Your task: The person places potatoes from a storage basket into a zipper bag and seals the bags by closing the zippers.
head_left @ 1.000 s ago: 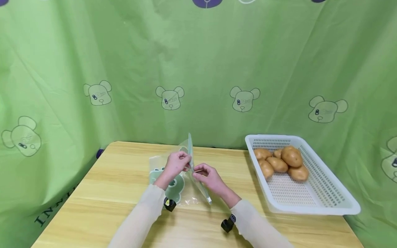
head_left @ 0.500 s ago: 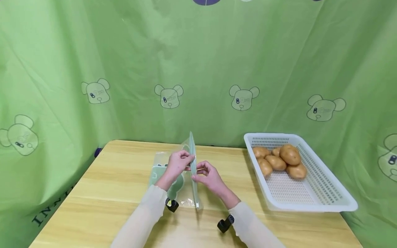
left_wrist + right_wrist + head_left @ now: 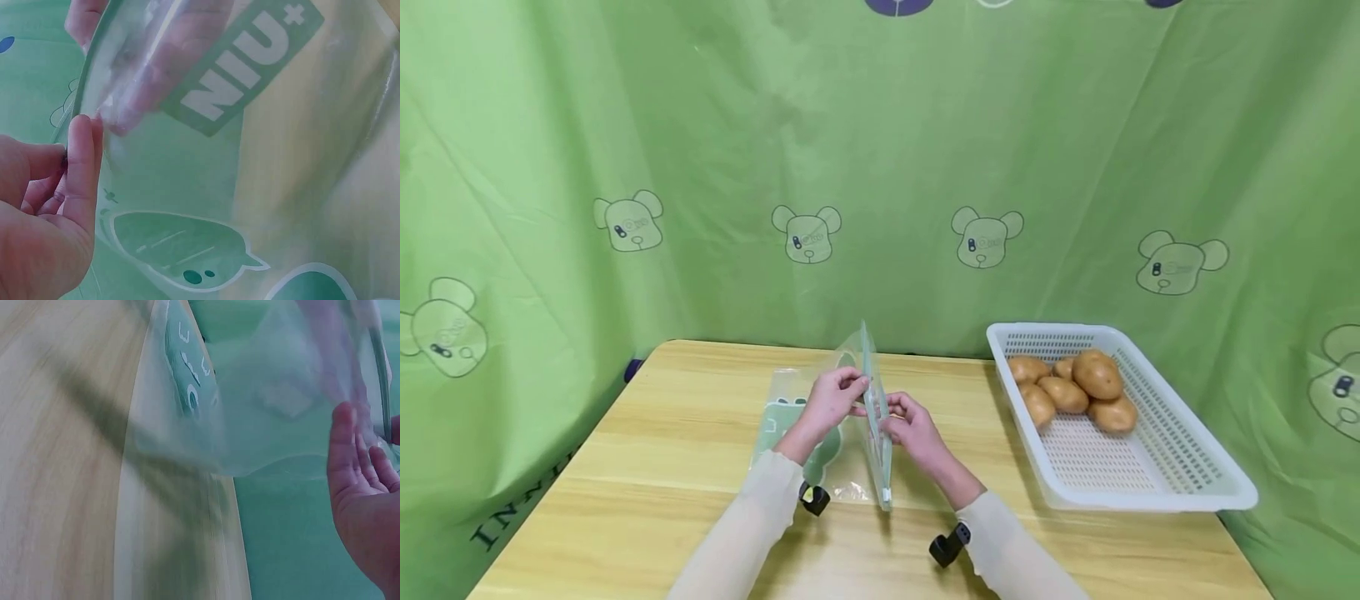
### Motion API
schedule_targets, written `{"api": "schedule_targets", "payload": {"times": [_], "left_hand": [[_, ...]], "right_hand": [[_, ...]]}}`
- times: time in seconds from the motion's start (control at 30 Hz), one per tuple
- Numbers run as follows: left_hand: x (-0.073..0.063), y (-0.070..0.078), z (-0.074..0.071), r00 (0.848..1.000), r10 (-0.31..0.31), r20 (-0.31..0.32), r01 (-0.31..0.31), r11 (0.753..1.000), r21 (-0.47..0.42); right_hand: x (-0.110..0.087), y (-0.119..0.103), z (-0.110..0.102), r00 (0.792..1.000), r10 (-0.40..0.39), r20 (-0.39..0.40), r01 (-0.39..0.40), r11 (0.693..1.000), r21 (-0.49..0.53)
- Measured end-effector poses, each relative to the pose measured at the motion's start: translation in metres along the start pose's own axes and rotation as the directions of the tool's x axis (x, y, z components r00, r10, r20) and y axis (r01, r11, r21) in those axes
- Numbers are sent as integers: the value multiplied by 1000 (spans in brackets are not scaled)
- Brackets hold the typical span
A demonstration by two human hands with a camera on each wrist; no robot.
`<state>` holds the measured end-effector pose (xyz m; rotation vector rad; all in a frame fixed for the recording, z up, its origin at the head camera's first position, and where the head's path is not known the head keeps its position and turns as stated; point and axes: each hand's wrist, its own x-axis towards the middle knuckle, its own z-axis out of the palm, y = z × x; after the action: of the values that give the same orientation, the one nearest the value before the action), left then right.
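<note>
A clear plastic zip bag with a green cartoon print spans the space between both hands, its mouth edge standing up over the table. My left hand pinches one side of that mouth between thumb and fingers. On the opposite side, my right hand pinches the other edge. A narrow gap shows between the two mouth edges. A white slider sits at the strip's near end. In the left wrist view, the bag's "NIU+" label faces the camera, and fingers show blurred through the film.
To the right stands a white perforated plastic basket holding several potatoes. The wooden table backs onto a green curtain with bear heads. A small black camera is worn on each wrist.
The bag's upright mouth strip has swung from a slant to nearly straight toward the person. Its two edges have parted slightly between the hands, which have hardly shifted.
</note>
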<state>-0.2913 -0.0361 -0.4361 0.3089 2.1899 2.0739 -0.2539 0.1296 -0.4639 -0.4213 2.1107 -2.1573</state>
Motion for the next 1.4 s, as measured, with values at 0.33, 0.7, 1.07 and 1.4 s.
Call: {"api": "schedule_targets", "payload": {"times": [0.33,0.7,1.07,1.4], "left_hand": [[-2,2,-1,1000,-1,7,1,999,50],[-1,4,-12,997,57,-58,-38,959,279],[-8,3,-25,985,147,-90,-98,909,405],[-20,-9,-21,993,115,-33,-95,927,364]], "right_hand": [[5,-3,-7,999,22,-41,-24,998,-56],[10,1,-22,992,51,-112,-54,998,-29],[10,5,-35,987,51,-152,-51,999,4],[12,4,-42,986,52,-156,-52,999,-1]]}}
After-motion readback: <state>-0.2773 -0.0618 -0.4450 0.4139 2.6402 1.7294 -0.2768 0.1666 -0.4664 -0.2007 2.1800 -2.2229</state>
